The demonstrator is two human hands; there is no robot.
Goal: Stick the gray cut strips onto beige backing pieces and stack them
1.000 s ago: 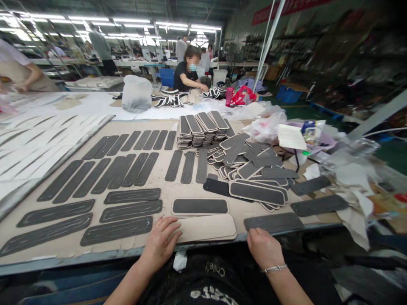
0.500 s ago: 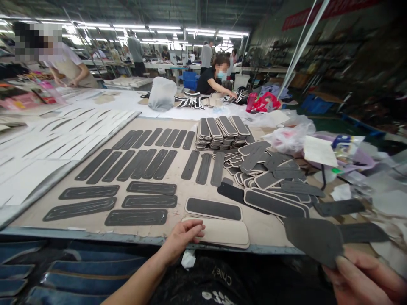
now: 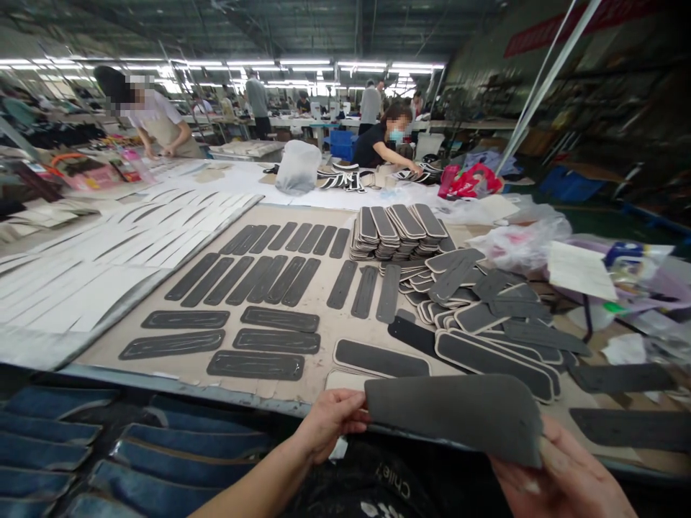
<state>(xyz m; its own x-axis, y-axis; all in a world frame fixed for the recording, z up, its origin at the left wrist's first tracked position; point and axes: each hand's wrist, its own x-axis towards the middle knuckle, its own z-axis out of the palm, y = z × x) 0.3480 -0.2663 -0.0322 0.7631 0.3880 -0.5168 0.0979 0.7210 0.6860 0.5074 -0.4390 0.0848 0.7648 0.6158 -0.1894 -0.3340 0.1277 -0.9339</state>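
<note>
A dark grey rounded strip [image 3: 453, 414] is stretched between my two hands at the table's front edge. My left hand [image 3: 337, 421] pinches its left end between thumb and fingers. At the other end, my right hand [image 3: 556, 467] grips the strip's right side. Partly covered behind it lies a beige panel [image 3: 342, 380]. Just beyond rests a dark panel with a beige border [image 3: 382, 358]. Several grey strips with shiny lines on them [image 3: 256, 365] lie in rows to the left.
Bordered panels stand in a neat stack [image 3: 399, 230], with a loose heap of panels [image 3: 486, 302] to its right. White sheets [image 3: 134, 259] cover the left side. Plastic bags [image 3: 529, 234] lie at right. Across the table a masked co-worker [image 3: 378, 140] reaches over white-edged pieces.
My right hand has brought the grey strip leftward in front of me. My left hand has left the beige panel and taken the strip's left end. The view has swung left.
</note>
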